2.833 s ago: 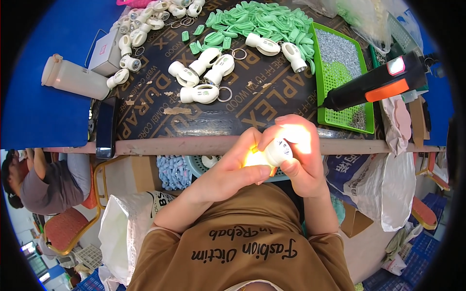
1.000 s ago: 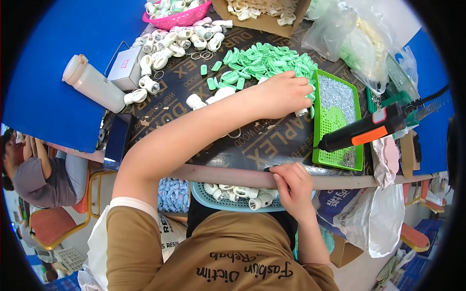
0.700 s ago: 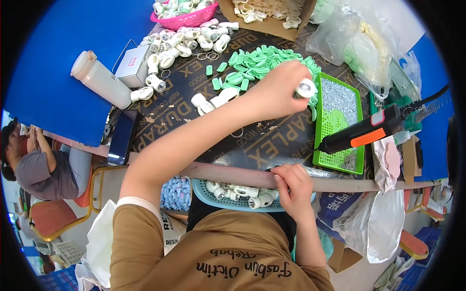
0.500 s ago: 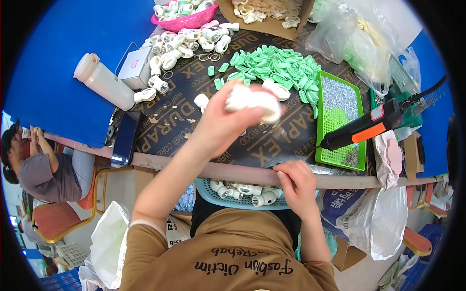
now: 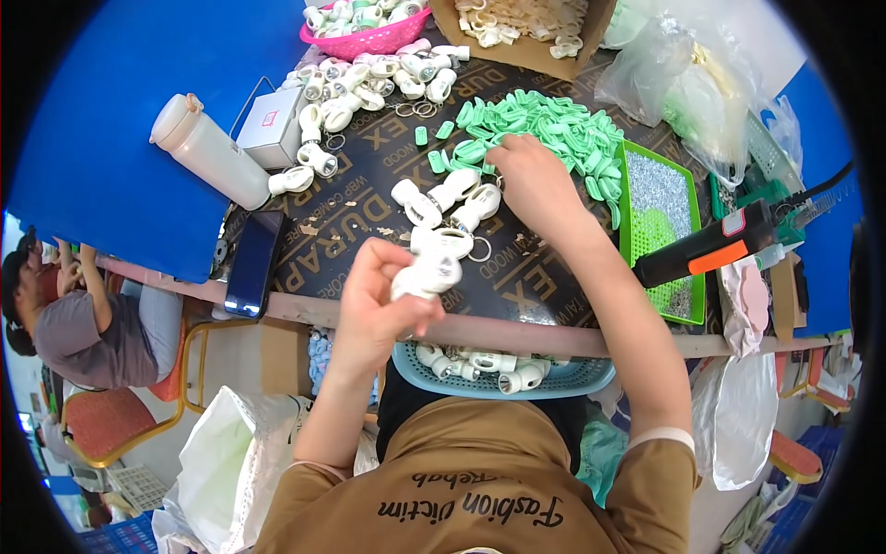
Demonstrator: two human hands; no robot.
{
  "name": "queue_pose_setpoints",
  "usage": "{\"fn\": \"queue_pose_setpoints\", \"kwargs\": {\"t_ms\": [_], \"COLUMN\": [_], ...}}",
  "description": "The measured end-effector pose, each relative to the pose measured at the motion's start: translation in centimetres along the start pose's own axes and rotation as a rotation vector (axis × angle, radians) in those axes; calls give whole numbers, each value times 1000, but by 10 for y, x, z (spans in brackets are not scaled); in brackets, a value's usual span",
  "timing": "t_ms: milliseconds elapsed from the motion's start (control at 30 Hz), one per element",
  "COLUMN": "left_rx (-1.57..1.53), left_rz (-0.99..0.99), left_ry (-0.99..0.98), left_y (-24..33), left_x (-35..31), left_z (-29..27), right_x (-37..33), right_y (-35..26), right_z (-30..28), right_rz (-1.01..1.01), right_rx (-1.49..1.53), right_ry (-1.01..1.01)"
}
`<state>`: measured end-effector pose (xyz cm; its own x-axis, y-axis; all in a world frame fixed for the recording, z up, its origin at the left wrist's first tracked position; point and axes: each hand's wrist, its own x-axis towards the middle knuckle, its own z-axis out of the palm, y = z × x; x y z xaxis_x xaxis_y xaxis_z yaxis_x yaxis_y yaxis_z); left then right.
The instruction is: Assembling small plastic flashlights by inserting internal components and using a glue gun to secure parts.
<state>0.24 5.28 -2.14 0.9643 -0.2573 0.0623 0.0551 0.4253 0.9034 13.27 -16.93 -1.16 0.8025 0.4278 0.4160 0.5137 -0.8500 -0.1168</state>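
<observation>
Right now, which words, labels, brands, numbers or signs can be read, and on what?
Wording not copied, only places:
Brown shirt: dark lettering, upside down, readable.
Dark tabletop: large tan lettering, readable, partly covered.
White box: red mark, too small to read.
Black-and-orange tool: pale label, too small.
White sack: dark print, mostly hidden.
Flashlight in the left hand: blurred, none readable.

Dark counter [image 5: 572, 288] with tan letters and a pale near edge, big pile of small green pieces [image 5: 554, 129] in the far middle, green tray [image 5: 653, 229] on the right, white lights [image 5: 475, 205] in the middle, heap of white toys [image 5: 369, 78] far left, brown box [image 5: 531, 63] farthest back, dark phone [image 5: 255, 263] near left.
</observation>
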Motion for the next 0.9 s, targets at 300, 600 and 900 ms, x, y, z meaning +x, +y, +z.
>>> {"fn": "queue_pose_setpoints", "kwargs": {"t_ms": [300,600,900], "left_rx": [1022,841,838], "left_rz": [297,125,208], "left_ry": [-232,-334,-299], "left_y": [-18,-37,-42], "left_x": [17,15,21], "left_z": [49,52,50], "right_x": [10,-120,-146], "right_y": [8,-33,-50], "right_z": [0,-78,-61], "right_rz": [-17,347,218], "right_rx": [90,675,726], "right_ry": [122,90,129]}}
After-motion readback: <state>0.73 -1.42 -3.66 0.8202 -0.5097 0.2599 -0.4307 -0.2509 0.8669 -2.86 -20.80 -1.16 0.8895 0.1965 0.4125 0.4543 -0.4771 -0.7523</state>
